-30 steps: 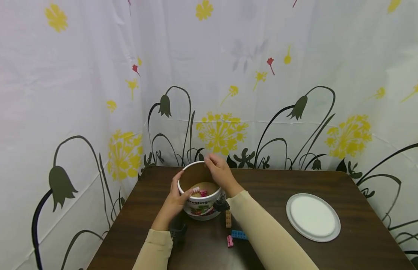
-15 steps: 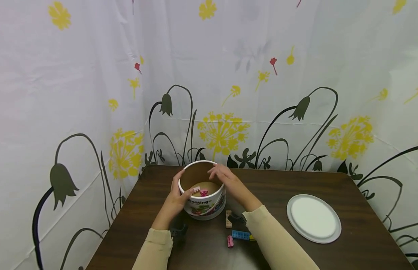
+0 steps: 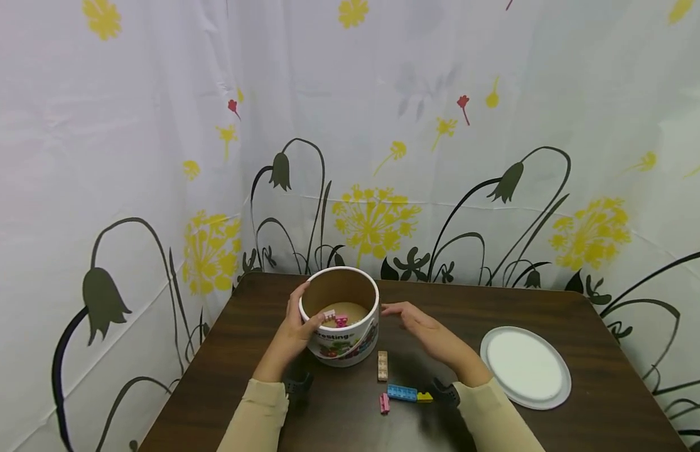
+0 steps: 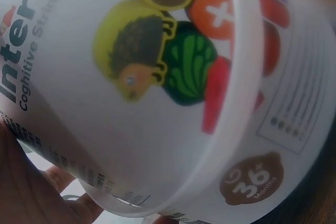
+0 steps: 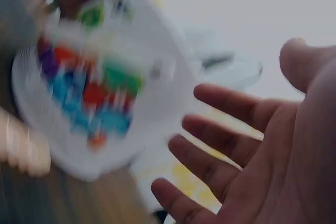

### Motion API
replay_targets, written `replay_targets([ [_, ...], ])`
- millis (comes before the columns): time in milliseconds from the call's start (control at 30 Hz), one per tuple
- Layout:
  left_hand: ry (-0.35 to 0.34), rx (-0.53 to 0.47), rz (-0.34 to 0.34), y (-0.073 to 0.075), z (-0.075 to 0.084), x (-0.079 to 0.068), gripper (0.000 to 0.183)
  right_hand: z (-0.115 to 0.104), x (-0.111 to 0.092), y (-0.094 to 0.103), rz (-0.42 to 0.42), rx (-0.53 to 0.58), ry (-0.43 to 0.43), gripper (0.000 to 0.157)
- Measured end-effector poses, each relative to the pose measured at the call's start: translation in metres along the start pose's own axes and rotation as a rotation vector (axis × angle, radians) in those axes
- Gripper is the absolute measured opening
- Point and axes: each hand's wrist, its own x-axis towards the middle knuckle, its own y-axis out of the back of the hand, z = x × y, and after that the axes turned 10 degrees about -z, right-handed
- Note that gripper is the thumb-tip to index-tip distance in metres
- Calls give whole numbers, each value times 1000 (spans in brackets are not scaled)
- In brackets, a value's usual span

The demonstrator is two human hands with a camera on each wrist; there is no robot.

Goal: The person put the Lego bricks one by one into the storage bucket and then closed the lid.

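My left hand (image 3: pixel 290 339) grips the near left side of a white printed bucket (image 3: pixel 343 349), thumb over the rim. Inside, at the bottom, lie a pink toy brick (image 3: pixel 341 321) and a paler pink one (image 3: pixel 329 315). In the left wrist view the bucket's printed wall (image 4: pixel 142 145) fills the picture, with part of the hand at lower left. Just right of the bucket, apart from it, is my right hand (image 3: pixel 434 336), holding nothing. The right wrist view shows that hand's fingers (image 5: pixel 210 166) spread and extended, with the bucket blurred behind.
On the brown table (image 3: pixel 259 301), near the bucket, lie a tan brick (image 3: pixel 382 366), a blue brick (image 3: pixel 402 393), a small yellow brick (image 3: pixel 424 397) and a pink brick (image 3: pixel 385 403). A round white lid (image 3: pixel 525 367) lies at the right. A flowered curtain hangs behind.
My right hand has come away from over the bucket's opening, moving right and toward me, uncovering the blue and yellow bricks. My left hand stays on the bucket.
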Motion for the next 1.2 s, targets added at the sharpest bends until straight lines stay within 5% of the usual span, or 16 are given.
replay_targets([
  [267, -1, -18, -13, -3, 2, 3, 89, 33, -11, 12, 76, -27, -164, 35],
  [633, 1, -41, -6, 1, 3, 4, 90, 32, 2, -4, -147, -190, -146, 26],
  [800, -10, -47, -6, -1, -2, 5, 89, 34, 4, -14, -236, -256, -122, 40],
  [1200, -9, -35, -17, -1, -5, 2, 89, 35, 6, -26, -245, -282, -169, 44],
])
